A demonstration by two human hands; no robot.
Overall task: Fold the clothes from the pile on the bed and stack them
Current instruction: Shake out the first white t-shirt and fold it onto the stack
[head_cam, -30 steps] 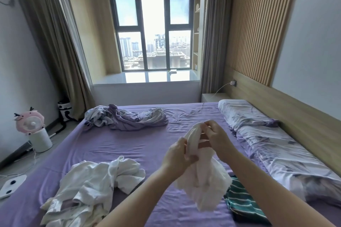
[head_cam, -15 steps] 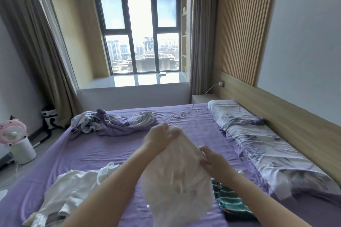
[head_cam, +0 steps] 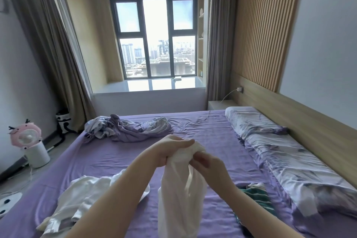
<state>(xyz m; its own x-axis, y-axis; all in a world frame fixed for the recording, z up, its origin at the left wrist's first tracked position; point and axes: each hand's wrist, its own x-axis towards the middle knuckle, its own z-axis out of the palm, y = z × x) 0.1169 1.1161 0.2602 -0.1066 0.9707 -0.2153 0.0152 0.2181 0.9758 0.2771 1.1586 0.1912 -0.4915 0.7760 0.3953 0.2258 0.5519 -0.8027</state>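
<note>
Head view: your left hand (head_cam: 170, 150) and right hand (head_cam: 209, 166) are close together above the bed (head_cam: 202, 135), both clamped on the top edge of a white garment (head_cam: 180, 195). The rest of it hangs free below your fists, clear of the sheet. My read: you're pinching the hem or waistband to find the edges and shake it flat before the first fold, holding it up so gravity pulls out the bunching.

Taking the bed as landmark: the unfolded white pile (head_cam: 81, 199) sits at its near left edge, within easy reach of your left arm. A striped green item (head_cam: 257, 199) lies at the near right, just beside the pillow (head_cam: 289, 160); looks like the start of the stack, though I can't tell how neatly it's folded. A crumpled purple sheet (head_cam: 131, 128) sits at the far left, well apart from both.

Judgement: early in the task, most of the pile not yet done
</note>
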